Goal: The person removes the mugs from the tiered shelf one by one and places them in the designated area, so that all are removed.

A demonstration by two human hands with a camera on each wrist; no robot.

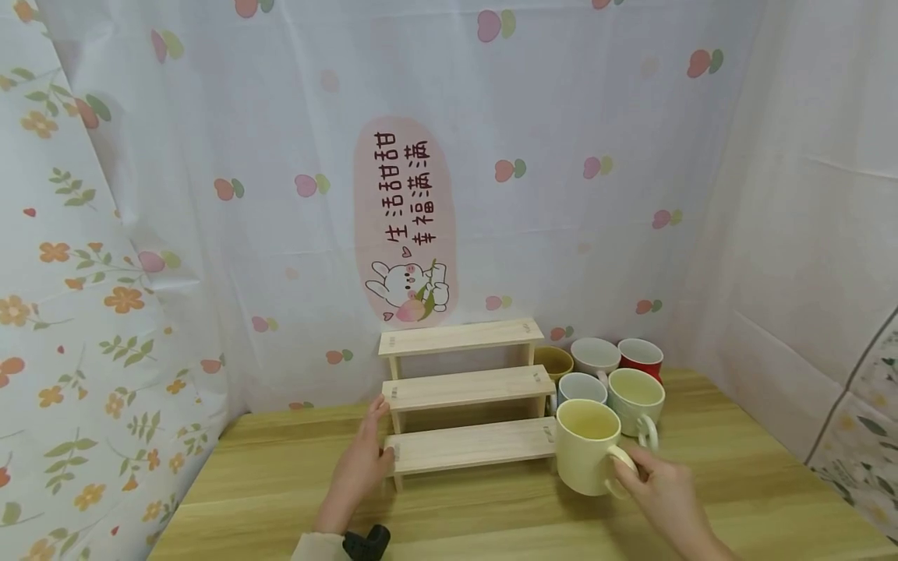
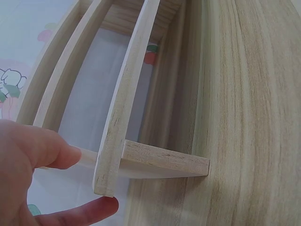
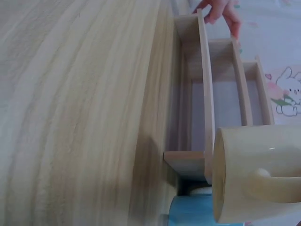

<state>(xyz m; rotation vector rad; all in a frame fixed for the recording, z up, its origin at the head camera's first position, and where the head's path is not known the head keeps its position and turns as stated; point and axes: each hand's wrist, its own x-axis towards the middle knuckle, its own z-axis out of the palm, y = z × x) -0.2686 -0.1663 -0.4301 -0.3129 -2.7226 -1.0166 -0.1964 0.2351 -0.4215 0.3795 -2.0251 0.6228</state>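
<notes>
My right hand (image 1: 662, 487) pinches the handle of a pale yellow mug (image 1: 585, 452). The mug is upright, just beside the right end of the lowest step of a three-tier wooden stand (image 1: 470, 447). In the right wrist view, the mug (image 3: 249, 155) fills the lower right, and the fingers holding it are mostly hidden. At the stand's left side, my left hand (image 1: 361, 460) has its fingers spread. One digit touches the end of the lowest shelf (image 2: 117, 108) in the left wrist view, while another reaches toward the tier behind.
Behind the held mug stand several others: a light green mug (image 1: 634, 393), a blue one (image 1: 581, 387), a white-pink one (image 1: 595, 355), a red one (image 1: 641, 358) and a mustard one (image 1: 554, 362). A patterned curtain (image 1: 547, 234) hangs behind the wooden table (image 1: 266, 467).
</notes>
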